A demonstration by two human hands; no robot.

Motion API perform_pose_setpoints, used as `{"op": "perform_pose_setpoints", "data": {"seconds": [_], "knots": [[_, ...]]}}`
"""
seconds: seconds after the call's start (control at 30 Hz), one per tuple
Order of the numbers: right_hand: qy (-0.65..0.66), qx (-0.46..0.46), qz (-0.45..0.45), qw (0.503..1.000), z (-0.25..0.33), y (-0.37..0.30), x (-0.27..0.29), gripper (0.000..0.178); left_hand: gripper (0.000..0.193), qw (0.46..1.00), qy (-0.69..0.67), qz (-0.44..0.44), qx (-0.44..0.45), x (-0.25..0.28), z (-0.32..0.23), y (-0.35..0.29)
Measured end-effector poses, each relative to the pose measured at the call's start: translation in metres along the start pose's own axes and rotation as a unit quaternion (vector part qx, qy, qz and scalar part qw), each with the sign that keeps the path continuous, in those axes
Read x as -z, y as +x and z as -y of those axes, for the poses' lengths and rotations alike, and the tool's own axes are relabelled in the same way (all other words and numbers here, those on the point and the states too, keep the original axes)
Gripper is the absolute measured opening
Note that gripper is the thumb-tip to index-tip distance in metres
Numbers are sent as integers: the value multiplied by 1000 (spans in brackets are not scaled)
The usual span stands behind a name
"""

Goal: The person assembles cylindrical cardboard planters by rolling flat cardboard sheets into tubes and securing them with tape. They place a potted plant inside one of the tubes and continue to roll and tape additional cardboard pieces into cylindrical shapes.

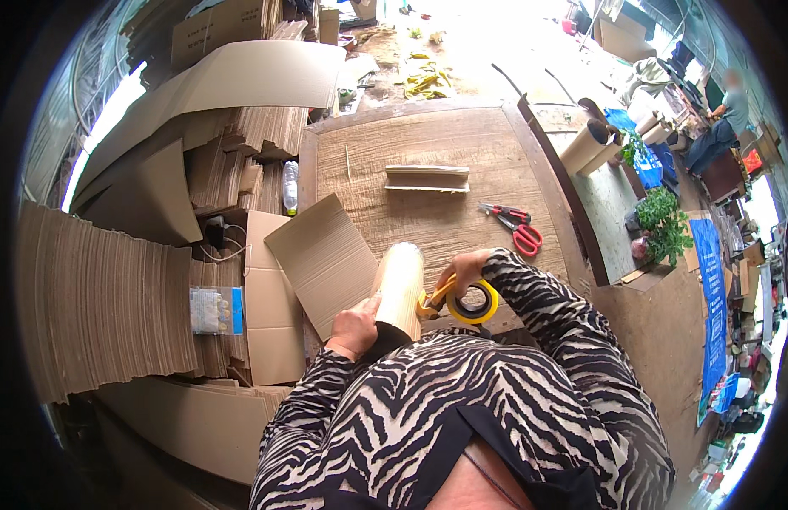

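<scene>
A pale ribbed roll of corrugated cardboard (pixel 401 280) points away from me at the near edge of the wooden table (pixel 487 140). My left hand (pixel 354 331) is closed around its near left side. Beside the roll's right side, my right hand (pixel 467 269) grips a roll of yellow tape (pixel 493 303). The tape reaches toward the cardboard roll; whether it sticks there I cannot tell. A flat corrugated sheet (pixel 321 259) lies left of the roll. Farther off sit a folded cardboard channel (pixel 428 178), red-handled scissors (pixel 527 240) and a red-and-black hand tool (pixel 503 211).
Cardboard stacks (pixel 113 297) crowd the left, with a plastic bottle (pixel 290 187) and a clear packet (pixel 213 311) among them. A thin stick (pixel 347 161) lies on the table. Right of it stand brown rolls (pixel 585 146) and a green plant (pixel 662 223). A person (pixel 727 119) sits far right.
</scene>
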State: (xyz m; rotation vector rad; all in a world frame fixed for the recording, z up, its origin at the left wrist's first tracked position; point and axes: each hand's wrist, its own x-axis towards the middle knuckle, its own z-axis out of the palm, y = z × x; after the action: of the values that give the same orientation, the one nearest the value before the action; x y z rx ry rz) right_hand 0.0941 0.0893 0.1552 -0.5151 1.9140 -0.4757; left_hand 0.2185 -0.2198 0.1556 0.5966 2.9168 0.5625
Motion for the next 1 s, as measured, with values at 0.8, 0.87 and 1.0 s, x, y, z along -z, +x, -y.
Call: {"op": "perform_pose_setpoints", "data": {"seconds": [0.8,0.87,1.0], "knots": [[546,145,-412,715,-5,2,-67,68,47,974,-165,-79,134,-11,43,-13],[539,189,-427,701,-1,34,-78,73,43,970,-166,-74,161,-1,35,7],[615,118,-391,675,-27,60,-89,66,37,969,-160,-90,164,5,39,30]]}}
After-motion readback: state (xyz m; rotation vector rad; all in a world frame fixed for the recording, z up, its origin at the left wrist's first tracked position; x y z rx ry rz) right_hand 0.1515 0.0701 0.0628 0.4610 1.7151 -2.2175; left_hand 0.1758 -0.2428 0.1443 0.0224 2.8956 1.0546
